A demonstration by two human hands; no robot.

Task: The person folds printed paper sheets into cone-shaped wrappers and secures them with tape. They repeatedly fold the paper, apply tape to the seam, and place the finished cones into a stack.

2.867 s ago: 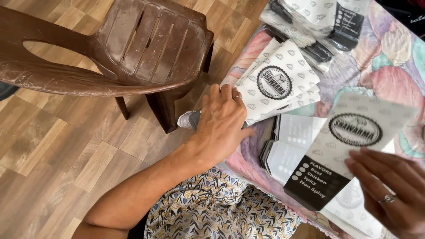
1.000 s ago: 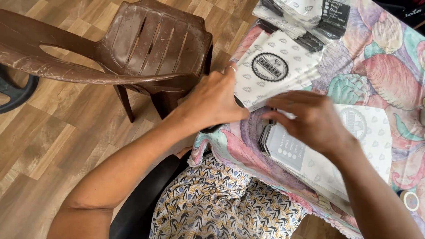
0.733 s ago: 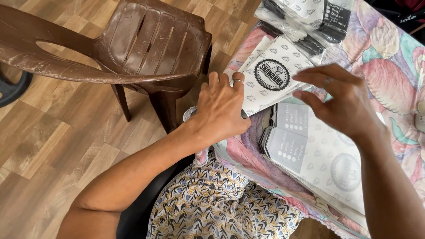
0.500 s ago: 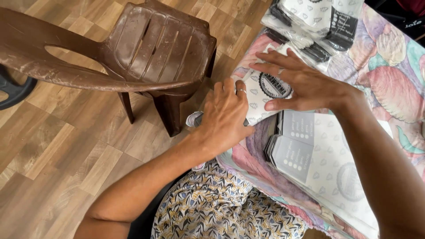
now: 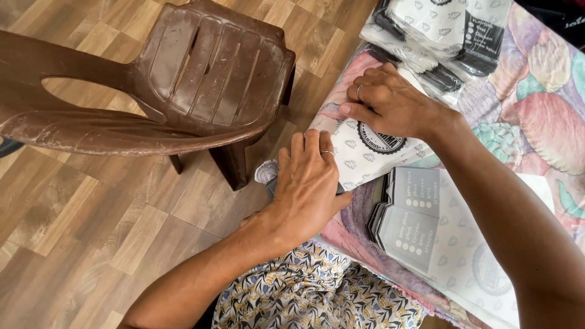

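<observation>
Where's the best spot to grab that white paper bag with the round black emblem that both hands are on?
Probably the white paper bag is best pinched at its free edge overhanging the table's corner, coming from the chair side. It lies flat on the flowered cloth, the right hand pressing its top and the left hand at that edge.

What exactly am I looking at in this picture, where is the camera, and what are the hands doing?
There is no machine here. One camera sits on a person's head and looks down at their own two bare hands. The left hand presses flat on the near edge of a stack of white paper bags with a round black emblem; a small grey thing shows under it, too hidden to identify. The right hand rests on top of the same stack, fingers spread. Neither hand has lifted anything. The bags lie on a table with a flowered cloth. Beside them is a pile of folded bags with black bottoms, and a wrapped bundle of bags lies further back. A brown plastic chair stands on the wooden floor.
</observation>
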